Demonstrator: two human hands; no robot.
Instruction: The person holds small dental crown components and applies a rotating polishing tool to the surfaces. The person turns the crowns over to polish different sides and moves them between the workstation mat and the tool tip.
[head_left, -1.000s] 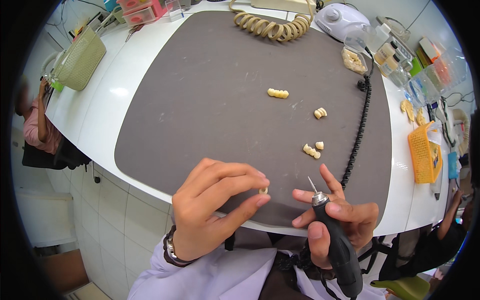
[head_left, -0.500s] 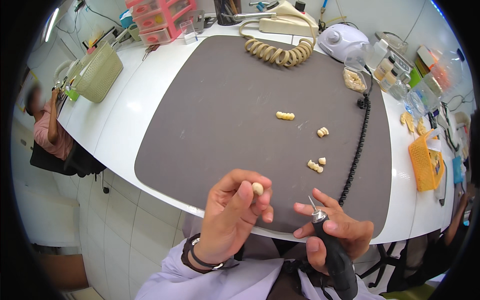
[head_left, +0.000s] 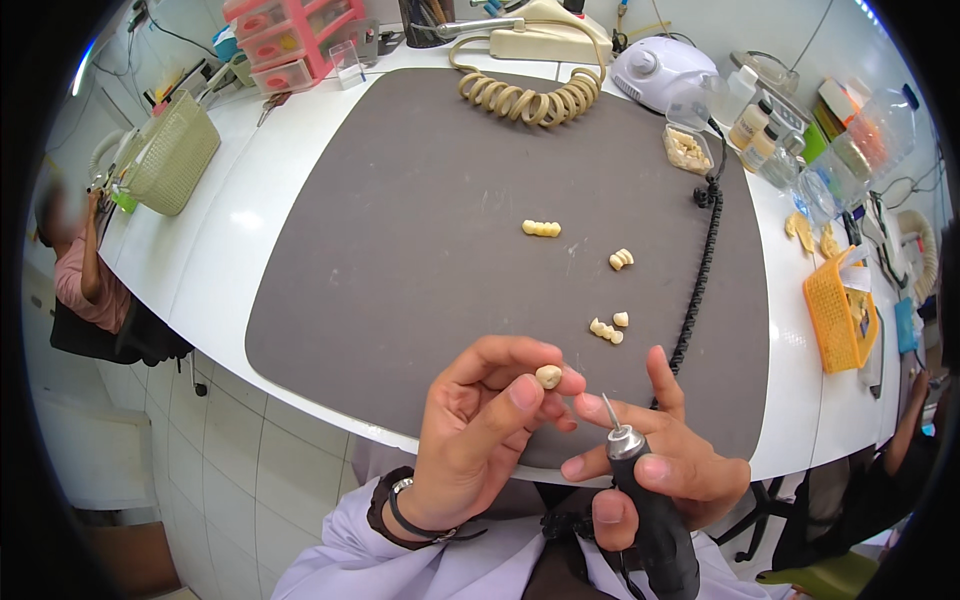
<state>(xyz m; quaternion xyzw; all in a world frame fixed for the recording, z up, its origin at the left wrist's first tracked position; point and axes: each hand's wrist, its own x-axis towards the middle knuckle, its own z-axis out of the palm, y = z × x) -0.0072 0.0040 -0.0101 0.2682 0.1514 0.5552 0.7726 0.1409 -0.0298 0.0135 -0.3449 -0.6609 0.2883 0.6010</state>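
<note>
1. Left hand point(head_left: 470, 430), in the lower centre of the frame, is half curled, with thumb and fingertips pinching a small cream tooth-shaped piece point(head_left: 548, 376).
2. Right hand point(head_left: 695, 460), at lower right of centre, is wrapped round a black handpiece point(head_left: 660, 530), gripping it with thumb and fingers while other fingers spread away from it.
3. From the handpiece's silver collar point(head_left: 626, 441) a thin pointed bit point(head_left: 610, 411) aims up and slightly left, near the tooth-shaped piece but apart from it. Fingers of both hands come close together there; whether they touch, I cannot tell.
4. Beyond the hands, a grey mat point(head_left: 400, 250) fills the middle of the frame. On it, right of centre, lie a row of joined cream teeth point(head_left: 541, 229), a shorter cluster point(head_left: 621, 260), another joined row point(head_left: 606, 331) and, just beside that last one, a single tooth piece point(head_left: 621, 319).
5. A coiled black cord point(head_left: 706, 260) runs down the mat's right side.
6. At upper right sit a clear box of cream pieces point(head_left: 688, 150) and a rounded white machine point(head_left: 662, 72); a coiled beige hose point(head_left: 535, 106) lies at top centre.
7. An orange basket point(head_left: 826, 312) stands at the right, a pale green basket point(head_left: 175, 165) at upper left.
</note>
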